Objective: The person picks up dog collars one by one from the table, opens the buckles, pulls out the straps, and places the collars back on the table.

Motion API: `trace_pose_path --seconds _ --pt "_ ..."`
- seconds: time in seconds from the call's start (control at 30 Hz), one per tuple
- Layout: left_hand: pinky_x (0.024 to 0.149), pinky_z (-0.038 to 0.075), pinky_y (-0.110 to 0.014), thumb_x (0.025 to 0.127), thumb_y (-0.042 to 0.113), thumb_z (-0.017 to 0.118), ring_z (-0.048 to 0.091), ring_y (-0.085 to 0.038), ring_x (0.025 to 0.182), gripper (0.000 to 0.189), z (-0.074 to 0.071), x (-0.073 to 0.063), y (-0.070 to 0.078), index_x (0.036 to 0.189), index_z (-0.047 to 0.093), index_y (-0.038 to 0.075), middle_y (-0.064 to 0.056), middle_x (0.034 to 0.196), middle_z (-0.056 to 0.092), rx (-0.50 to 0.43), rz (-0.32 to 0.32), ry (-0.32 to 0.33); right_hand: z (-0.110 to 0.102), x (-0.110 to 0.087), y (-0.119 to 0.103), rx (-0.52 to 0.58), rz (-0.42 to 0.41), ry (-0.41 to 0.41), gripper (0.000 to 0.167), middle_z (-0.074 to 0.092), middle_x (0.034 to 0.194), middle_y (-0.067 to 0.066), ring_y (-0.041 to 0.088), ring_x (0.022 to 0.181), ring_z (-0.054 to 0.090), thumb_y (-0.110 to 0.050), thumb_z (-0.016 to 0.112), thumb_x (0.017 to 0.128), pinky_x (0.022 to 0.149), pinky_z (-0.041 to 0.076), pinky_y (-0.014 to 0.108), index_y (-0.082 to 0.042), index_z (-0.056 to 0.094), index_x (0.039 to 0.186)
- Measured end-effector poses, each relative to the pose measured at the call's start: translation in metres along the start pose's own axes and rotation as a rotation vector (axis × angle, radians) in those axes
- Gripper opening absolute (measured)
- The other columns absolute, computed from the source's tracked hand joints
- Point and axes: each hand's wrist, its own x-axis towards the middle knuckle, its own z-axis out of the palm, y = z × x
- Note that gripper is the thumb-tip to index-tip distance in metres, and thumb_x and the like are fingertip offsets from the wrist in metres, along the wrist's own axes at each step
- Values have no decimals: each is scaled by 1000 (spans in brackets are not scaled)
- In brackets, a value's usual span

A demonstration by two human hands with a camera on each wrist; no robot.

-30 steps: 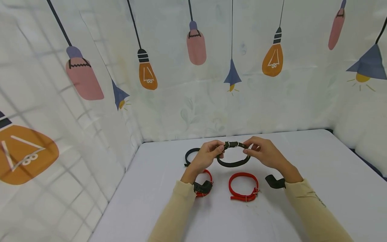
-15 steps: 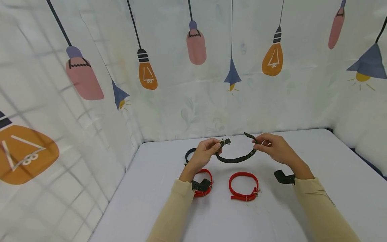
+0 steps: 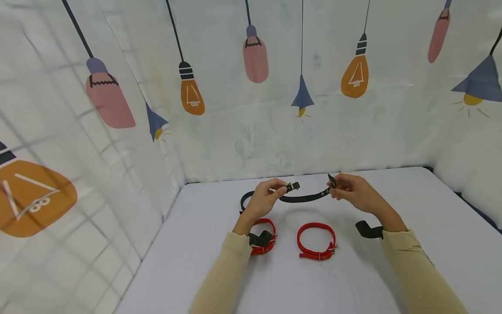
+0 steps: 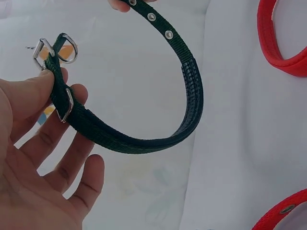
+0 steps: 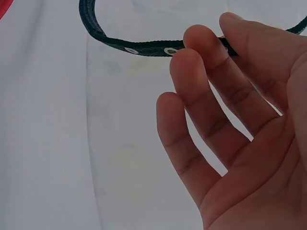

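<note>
A dark green pet collar [image 3: 303,199] hangs unbuckled in a curve between both hands, above the table. My left hand [image 3: 263,199] pinches it near the metal buckle [image 4: 44,51] and D-ring [image 4: 69,48]; the other fingers are spread loosely in the left wrist view. At the opposite end, my right hand [image 3: 354,192] pinches the strap close to its metal eyelets [image 5: 171,51], and the strap's tip sticks up past the fingers. In the right wrist view, thumb and fingers partly hide that end.
Two red collars lie on the white table [image 3: 188,261]: one red collar [image 3: 317,256] in the middle, another red collar [image 3: 269,223] partly behind the left wrist. A dark collar [image 3: 244,199] lies farther back, half hidden by the left hand. A patterned cloth wall [image 3: 235,144] stands behind.
The green collar was a closed loop held in both hands; now it is unbuckled, its ends apart. My right hand moved right with the eyelet end, and the curve between the hands has flattened.
</note>
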Motion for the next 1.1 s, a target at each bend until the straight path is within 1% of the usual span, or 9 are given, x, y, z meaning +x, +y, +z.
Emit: trace_pose_path --seconds 0.2,0.3,0.4,0.47,0.53,0.63,0.73,0.97,1.1 --pt "77 45 -27 102 24 64 57 -17 95 20 0 0 -3 116 74 15 -4 111 71 107 0 24 1 1 5 70 5 -69 20 76 95 7 14 87 72 -13 73 95 80 57 26 -4 66 112" --pt "70 44 -26 102 25 64 56 -15 91 20 0 -1 -3 118 73 16 -3 111 71 139 0 1 2 1 7 93 -14 -110 13 76 98 9 13 88 72 -2 62 99 80 57 26 -2 65 111" --pt "66 46 -26 103 24 63 61 -21 89 21 0 -1 -4 120 72 16 -4 111 72 141 3 -38 3 2 9 103 -28 -126 23 76 101 13 23 89 71 3 44 102 82 58 29 -1 65 113" --pt "69 49 -27 104 24 62 64 -27 91 21 1 -1 -5 120 71 15 -6 112 72 130 2 -62 3 2 10 109 -28 -124 29 76 103 16 27 90 70 1 38 104 82 58 32 -1 65 113" --pt "71 52 -27 104 24 61 66 -34 94 21 1 -1 -7 120 70 15 -10 110 71 112 6 -78 4 3 10 106 -21 -109 30 76 103 16 30 90 70 -7 37 109 83 58 33 -2 66 110" --pt "76 55 -29 104 24 61 67 -38 99 20 2 -2 -9 119 69 14 -14 111 70 83 -1 -97 4 3 9 91 -14 -90 34 77 101 15 26 90 71 -21 40 112 83 58 32 -4 68 105" --pt "80 55 -32 104 25 61 68 -37 101 18 2 -2 -9 118 69 16 -10 112 71 69 -12 -99 4 3 10 86 -8 -80 35 77 98 12 27 90 71 -27 44 111 83 58 32 -5 69 101" --pt "88 55 -35 106 34 56 66 -17 97 23 5 -1 -12 106 74 21 2 108 69 133 -2 -32 6 2 11 18 44 -67 20 75 97 4 24 90 69 -28 60 105 82 54 36 -12 71 107" --pt "86 55 -32 105 33 59 65 -14 98 22 8 1 -15 101 76 20 3 105 69 188 11 13 9 1 8 -64 49 -71 17 75 105 1 22 98 69 -26 65 101 85 54 40 -14 72 111"
